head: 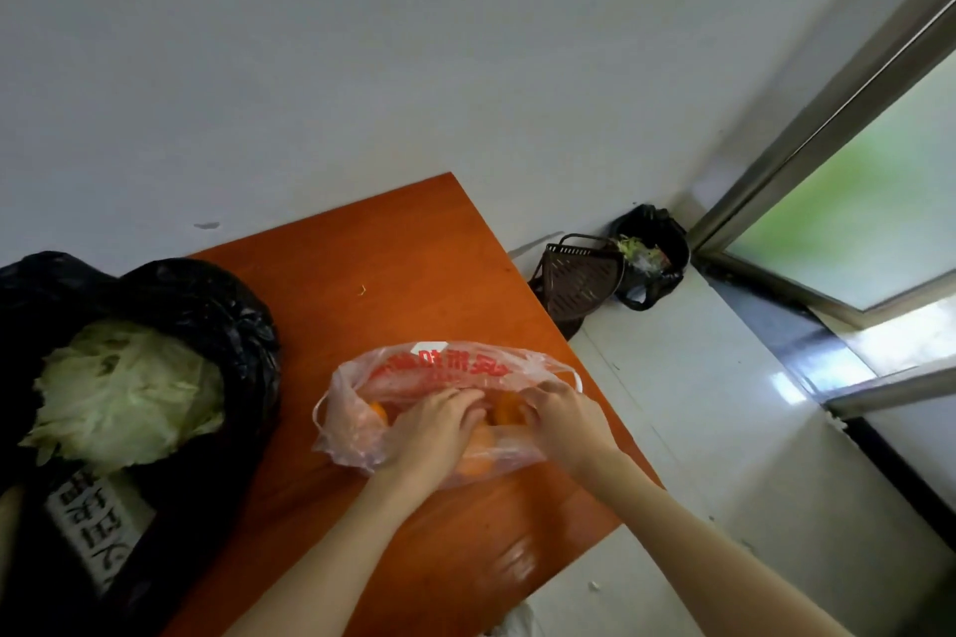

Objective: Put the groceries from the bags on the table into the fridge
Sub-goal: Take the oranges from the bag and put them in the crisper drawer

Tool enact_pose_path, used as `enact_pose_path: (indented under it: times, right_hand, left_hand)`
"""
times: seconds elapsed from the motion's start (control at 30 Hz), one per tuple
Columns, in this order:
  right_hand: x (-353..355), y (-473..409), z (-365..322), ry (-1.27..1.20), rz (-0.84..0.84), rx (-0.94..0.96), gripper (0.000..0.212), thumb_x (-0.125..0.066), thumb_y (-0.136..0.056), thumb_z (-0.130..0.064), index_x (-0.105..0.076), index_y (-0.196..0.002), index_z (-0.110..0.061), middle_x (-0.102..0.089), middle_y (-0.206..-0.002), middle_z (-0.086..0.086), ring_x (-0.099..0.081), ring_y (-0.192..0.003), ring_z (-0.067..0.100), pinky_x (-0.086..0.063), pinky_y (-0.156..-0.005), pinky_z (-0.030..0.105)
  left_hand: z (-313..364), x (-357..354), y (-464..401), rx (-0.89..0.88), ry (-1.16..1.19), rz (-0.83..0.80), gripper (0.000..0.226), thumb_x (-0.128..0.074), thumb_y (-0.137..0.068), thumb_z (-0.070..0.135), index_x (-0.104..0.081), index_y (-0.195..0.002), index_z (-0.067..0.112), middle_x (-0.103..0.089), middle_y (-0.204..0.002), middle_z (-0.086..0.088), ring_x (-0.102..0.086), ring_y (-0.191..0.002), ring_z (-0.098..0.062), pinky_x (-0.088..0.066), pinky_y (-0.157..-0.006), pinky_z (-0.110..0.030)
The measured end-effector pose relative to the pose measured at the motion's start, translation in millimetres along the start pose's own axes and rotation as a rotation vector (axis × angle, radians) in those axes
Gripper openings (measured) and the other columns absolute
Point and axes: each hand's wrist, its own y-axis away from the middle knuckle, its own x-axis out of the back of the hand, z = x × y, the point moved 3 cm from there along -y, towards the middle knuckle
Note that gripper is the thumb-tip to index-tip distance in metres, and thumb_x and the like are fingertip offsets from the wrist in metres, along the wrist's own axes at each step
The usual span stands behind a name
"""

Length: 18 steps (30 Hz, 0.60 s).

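Observation:
A thin clear plastic bag [445, 367] with red print lies on the orange-brown table [362, 264]. Several oranges [504, 413] show through it. My left hand [432, 429] reaches into the bag's mouth, fingers curled over an orange. Beside it, my right hand [564, 416] grips the bag's plastic edge, next to another orange. At the left, a black bag [217, 316] stands open with a pale green cabbage [124, 391] in it. The fridge is out of view.
A white labelled package [93, 512] lies in the black bag below the cabbage. On the floor by the wall stand a dark basket [577, 277] and a black bin [654, 254] with scraps. A window frame [807, 160] is at the right.

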Motion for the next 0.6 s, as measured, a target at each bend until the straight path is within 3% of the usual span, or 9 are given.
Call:
enact_pose_path:
  times: [0.07, 0.17, 0.3, 0.4, 0.6]
  right_hand:
    - [-2.0, 0.7, 2.6, 0.023, -0.053, -0.007, 0.031, -0.04, -0.097, -0.028, -0.056, -0.122, -0.017, -0.057, -0.123, 0.002, -0.059, -0.103, 0.019, -0.047, -0.07, 0.024]
    - [-6.9, -1.7, 3.3, 0.06, -0.142, -0.029, 0.04, -0.048, -0.093, -0.03, -0.046, -0.131, -0.018, -0.05, -0.133, 0.005, -0.051, -0.118, 0.024, -0.047, -0.083, 0.031]
    - [-16.6, -7.6, 3.2, 0.102, -0.243, -0.035, 0.063, -0.056, -0.089, -0.035, -0.025, -0.143, -0.022, -0.039, -0.142, 0.008, -0.038, -0.13, 0.029, -0.045, -0.096, 0.04]
    - [-23.6, -11.6, 4.9, 0.144, -0.315, -0.022, 0.08, -0.058, -0.087, -0.043, -0.008, -0.148, -0.028, -0.028, -0.149, 0.011, -0.029, -0.137, 0.032, -0.039, -0.102, 0.044]
    - [-27.4, -13.2, 4.3, 0.069, -0.265, 0.004, 0.083, -0.066, -0.081, -0.041, -0.016, -0.145, -0.019, -0.028, -0.15, 0.01, -0.028, -0.138, 0.031, -0.037, -0.105, 0.042]
  left_hand:
    - [-1.4, -9.4, -0.2, 0.029, -0.062, -0.067, 0.04, -0.048, -0.094, 0.036, -0.046, -0.133, 0.029, -0.049, -0.135, 0.009, -0.044, -0.125, -0.014, -0.041, -0.096, -0.029]
    - [-2.2, -23.2, 4.2, 0.065, -0.181, -0.202, 0.054, -0.055, -0.089, 0.039, -0.036, -0.138, 0.026, -0.042, -0.139, 0.007, -0.038, -0.127, -0.018, -0.035, -0.1, -0.033]
    - [1.2, -34.1, 6.2, 0.082, -0.309, -0.205, 0.065, -0.061, -0.086, 0.031, -0.026, -0.14, 0.028, -0.04, -0.14, 0.003, -0.037, -0.126, -0.022, -0.031, -0.101, -0.038]
    - [3.0, -38.5, 5.6, 0.111, -0.326, -0.201, 0.061, -0.059, -0.086, 0.037, -0.028, -0.138, 0.03, -0.044, -0.138, 0.0, -0.039, -0.124, -0.024, -0.029, -0.101, -0.039]
    - [-0.4, -40.3, 8.0, 0.117, -0.273, -0.171, 0.063, -0.055, -0.08, 0.062, -0.034, -0.131, 0.03, -0.05, -0.133, 0.002, -0.044, -0.121, -0.021, -0.03, -0.098, -0.036]
